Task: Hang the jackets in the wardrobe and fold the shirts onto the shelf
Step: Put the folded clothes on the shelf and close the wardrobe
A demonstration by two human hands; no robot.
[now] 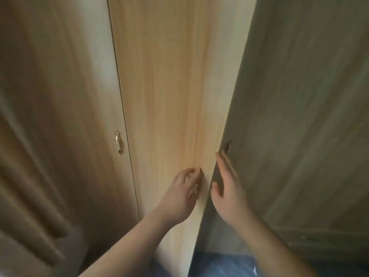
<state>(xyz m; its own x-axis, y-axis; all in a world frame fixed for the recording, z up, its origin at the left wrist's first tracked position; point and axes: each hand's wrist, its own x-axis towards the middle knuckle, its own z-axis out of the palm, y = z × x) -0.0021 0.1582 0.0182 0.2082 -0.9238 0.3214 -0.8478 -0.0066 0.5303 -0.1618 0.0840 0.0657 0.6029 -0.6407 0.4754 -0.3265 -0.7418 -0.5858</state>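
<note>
A light wood wardrobe fills the view. My left hand (179, 194) curls its fingers round the small metal handle (194, 191) of the middle door (169, 86). My right hand (227, 186) lies flat with straight fingers on the darker, shaded right door (299, 116). Its fingertips sit just below that door's handle (228, 146), and its thumb is at the edge where the two doors meet at an angle. The wardrobe's inside is hidden. No jacket or shirt is in view.
A third door (69, 86) with its own metal handle (118, 143) stands shut on the left. A beige curtain (26, 186) hangs at the far left. Blue sheeting (229, 266) covers the floor below the doors.
</note>
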